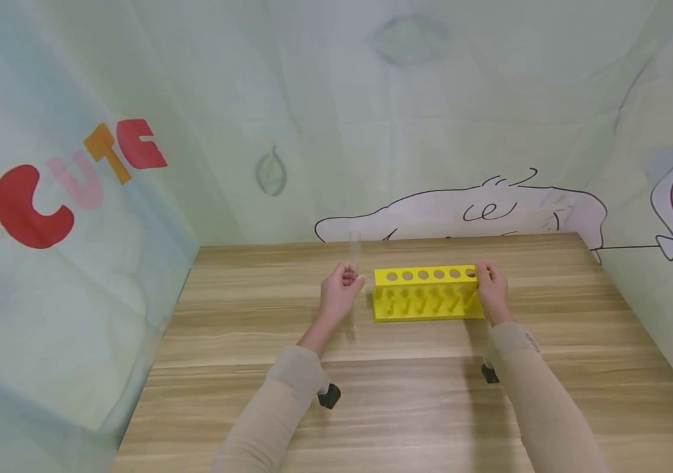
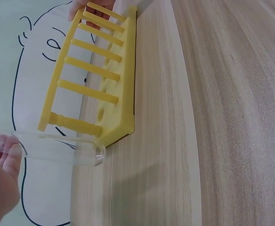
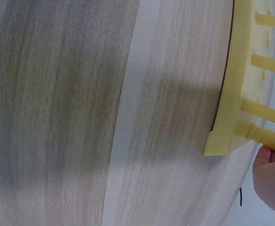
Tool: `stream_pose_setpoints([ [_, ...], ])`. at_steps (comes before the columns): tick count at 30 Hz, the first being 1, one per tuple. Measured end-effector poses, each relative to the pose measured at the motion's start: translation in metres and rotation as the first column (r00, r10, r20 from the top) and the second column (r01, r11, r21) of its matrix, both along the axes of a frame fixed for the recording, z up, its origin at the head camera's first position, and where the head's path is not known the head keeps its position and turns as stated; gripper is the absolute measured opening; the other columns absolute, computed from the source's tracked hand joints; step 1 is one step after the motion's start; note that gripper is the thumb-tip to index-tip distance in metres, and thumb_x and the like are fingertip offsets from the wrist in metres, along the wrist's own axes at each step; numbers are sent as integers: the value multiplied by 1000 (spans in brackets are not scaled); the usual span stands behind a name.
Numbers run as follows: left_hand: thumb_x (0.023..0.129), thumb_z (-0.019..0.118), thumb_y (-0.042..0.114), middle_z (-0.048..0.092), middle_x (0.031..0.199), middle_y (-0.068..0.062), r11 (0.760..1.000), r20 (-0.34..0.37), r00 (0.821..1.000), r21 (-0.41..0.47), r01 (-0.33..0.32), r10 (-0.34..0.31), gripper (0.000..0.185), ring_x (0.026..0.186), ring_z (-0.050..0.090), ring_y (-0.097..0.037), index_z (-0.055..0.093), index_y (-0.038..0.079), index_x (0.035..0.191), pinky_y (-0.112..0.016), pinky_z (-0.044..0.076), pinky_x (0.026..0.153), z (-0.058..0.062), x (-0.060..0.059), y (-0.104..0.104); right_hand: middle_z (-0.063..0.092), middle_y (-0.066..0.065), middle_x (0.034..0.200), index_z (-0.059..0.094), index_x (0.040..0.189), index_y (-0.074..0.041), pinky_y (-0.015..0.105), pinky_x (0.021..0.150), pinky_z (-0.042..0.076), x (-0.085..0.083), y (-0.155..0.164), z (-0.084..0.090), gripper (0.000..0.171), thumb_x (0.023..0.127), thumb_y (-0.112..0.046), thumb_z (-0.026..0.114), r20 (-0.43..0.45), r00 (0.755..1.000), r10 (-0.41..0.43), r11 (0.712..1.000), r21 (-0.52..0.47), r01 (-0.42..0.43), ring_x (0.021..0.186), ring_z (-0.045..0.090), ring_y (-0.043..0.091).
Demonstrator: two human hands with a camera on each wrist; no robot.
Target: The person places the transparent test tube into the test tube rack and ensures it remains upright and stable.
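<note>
Head view: the left hand [image 1: 341, 289] grips a clear glass tube [image 1: 354, 263] upright, just left of the yellow rack [image 1: 425, 295]. The right hand [image 1: 492, 292] clasps the rack's right end, likely steadying it on the tabletop [image 1: 431, 407].

Left wrist view: fingers [image 2: 8, 155] pinch the tube [image 2: 66, 148] near the rack's [image 2: 99, 84] end.

Right wrist view: fingers [image 3: 269, 169] hold the rack's [image 3: 236, 94] corner post.

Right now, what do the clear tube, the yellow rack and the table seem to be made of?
The tube in the left hand looks like glass or clear plastic: you see straight through it, and its rounded end glints. The rack seems to be matte molded plastic, one even yellow with smooth pegs. The table shows wood grain, possibly a laminate.
</note>
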State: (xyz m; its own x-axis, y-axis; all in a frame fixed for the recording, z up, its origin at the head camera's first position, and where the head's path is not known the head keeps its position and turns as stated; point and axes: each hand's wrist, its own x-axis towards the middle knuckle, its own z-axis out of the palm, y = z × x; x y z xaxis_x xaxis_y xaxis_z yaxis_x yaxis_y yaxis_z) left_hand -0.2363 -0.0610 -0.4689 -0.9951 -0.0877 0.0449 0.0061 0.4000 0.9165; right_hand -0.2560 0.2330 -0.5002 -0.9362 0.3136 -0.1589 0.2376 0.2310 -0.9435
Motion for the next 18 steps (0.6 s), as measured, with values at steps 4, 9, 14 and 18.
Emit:
stream_pose_setpoints([
  [4,82,62,20,59,93,-5,1000,-3,1000,11,9,-9,22,84,55,-16,54,8,99,-24,51,76,2,0,1,47,6,108,42,118,-4,24,79,32,1,0,2,51,93,-45,28,11,1000,5,1000,0,-5,96,37,16],
  [9,82,62,18,59,93,-5,999,-3,1000,28,16,-16,23,85,55,-16,54,5,100,-25,51,76,4,1,2,47,6,109,41,120,-4,24,80,32,1,0,2,51,93,-45,27,22,1000,5,1000,-1,-5,98,36,17],
  [14,82,62,17,60,93,-6,999,-9,1000,36,22,-22,23,86,55,-17,54,4,100,-26,51,77,7,2,3,48,1,102,43,116,-4,23,77,32,1,1,1,46,94,-42,30,4,1000,-4,1000,-5,4,91,38,13],
  [18,82,62,18,60,92,-6,999,-34,999,35,34,-33,22,85,55,-17,54,5,97,-25,50,77,8,3,3,48,1,101,43,115,-3,21,72,35,1,1,-1,45,94,-41,31,-13,1000,2,1000,10,-2,82,39,10],
])
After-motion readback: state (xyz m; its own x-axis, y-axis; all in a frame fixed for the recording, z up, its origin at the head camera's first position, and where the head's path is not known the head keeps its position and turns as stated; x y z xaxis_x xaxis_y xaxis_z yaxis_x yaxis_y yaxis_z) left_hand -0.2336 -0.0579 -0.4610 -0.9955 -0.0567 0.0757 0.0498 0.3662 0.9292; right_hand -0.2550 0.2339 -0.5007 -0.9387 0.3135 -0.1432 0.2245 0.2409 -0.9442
